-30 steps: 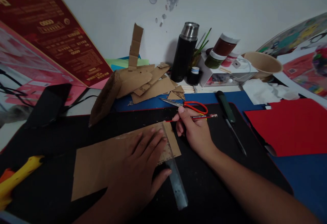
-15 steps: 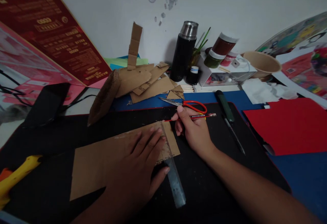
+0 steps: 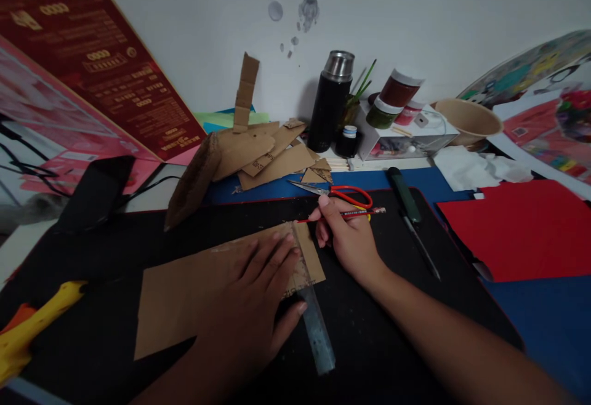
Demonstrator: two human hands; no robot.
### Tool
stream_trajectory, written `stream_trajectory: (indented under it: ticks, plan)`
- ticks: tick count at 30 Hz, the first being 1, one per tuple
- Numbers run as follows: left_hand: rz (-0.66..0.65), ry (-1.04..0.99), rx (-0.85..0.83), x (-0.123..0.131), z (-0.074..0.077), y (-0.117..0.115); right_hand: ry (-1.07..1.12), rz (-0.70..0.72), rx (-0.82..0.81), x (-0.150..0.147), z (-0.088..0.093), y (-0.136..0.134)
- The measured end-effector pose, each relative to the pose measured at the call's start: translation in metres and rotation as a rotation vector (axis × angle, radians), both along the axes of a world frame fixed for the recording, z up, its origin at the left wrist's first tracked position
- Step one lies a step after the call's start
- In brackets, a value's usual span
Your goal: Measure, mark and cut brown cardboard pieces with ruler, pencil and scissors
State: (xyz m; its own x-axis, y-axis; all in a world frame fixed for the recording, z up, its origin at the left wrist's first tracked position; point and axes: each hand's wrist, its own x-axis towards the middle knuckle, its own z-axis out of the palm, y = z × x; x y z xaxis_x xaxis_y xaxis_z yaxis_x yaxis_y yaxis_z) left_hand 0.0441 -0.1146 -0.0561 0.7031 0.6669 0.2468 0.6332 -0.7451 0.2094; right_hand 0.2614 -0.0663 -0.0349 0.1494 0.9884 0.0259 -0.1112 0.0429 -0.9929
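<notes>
My left hand (image 3: 258, 288) lies flat, fingers spread, over a brown cardboard piece (image 3: 170, 300) and a clear ruler (image 3: 317, 337). The ruler crosses the cardboard near its right end, and its lower part sticks out past the near edge. In my right hand (image 3: 348, 239) is a red pencil (image 3: 364, 212), pinched between thumb and fingers, its tip pointing left at the ruler's far end by the cardboard's top edge. Red-handled scissors (image 3: 351, 194) lie just behind my right hand.
A green utility knife (image 3: 404, 194) and a pen (image 3: 423, 246) lie right of my hand. Red paper (image 3: 521, 229) is farther right, a yellow tool (image 3: 41, 325) at left. Cardboard scraps (image 3: 277, 162), a black thermos (image 3: 330, 103) and paint jars (image 3: 388, 106) stand along the wall.
The whole view has shifted slightly, with the background lower in the picture. Both hands, the ruler and the pencil keep nearly the same places on the cardboard.
</notes>
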Motion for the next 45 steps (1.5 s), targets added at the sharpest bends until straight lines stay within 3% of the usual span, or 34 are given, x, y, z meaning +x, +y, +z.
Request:
stream_trajectory:
  ticks: [45]
  plan:
    - [-0.008,0.002,0.021,0.0006,-0.0015,0.0004,-0.014,-0.005,0.003,0.0000,-0.0024,-0.0003]
